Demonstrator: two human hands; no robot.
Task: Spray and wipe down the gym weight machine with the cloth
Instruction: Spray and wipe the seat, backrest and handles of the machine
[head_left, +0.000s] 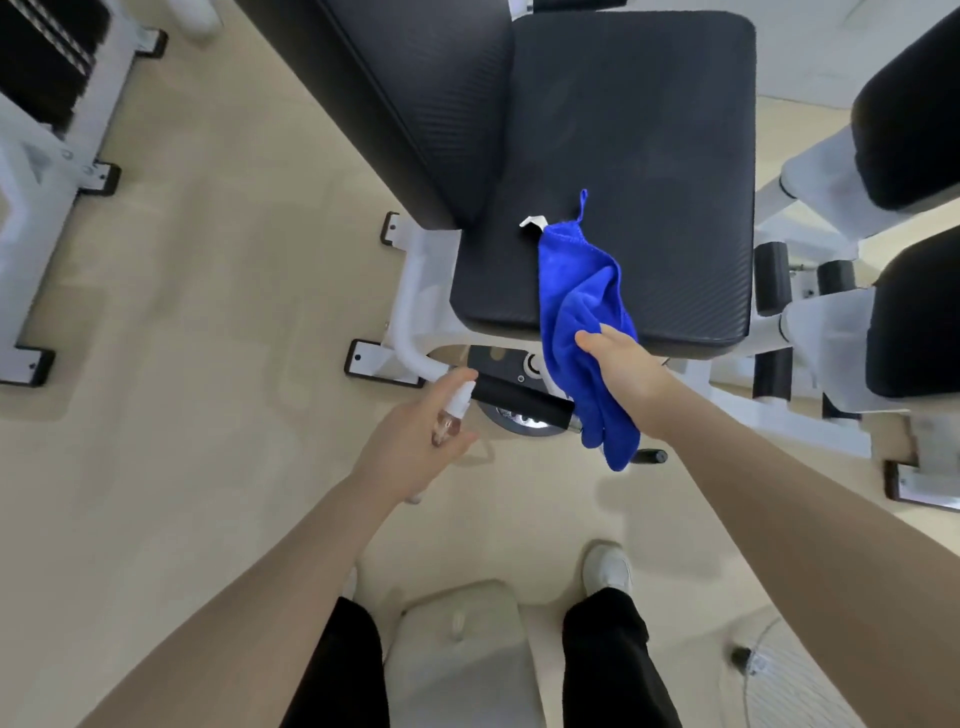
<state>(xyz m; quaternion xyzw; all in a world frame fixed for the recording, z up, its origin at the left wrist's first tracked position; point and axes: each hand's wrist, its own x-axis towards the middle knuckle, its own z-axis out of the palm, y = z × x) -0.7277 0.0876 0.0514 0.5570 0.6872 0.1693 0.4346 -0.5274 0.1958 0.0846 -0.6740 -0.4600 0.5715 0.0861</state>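
A weight machine with a black padded seat (623, 130) and white frame (410, 312) stands in front of me. My right hand (623, 374) grips a bright blue cloth (582, 312) that drapes over the seat's front edge and hangs below it. My left hand (415, 441) holds a small clear spray bottle (93, 410) with a white nozzle, its tip close to a black handle grip (519, 402) under the seat. A finger rests on the nozzle top.
Black roller pads (909, 104) on white arms stand at the right. Another white machine frame (47, 171) is at the far left. Beige floor lies between them. My legs and a white shoe (608, 569) are below, beside a pale footplate (462, 654).
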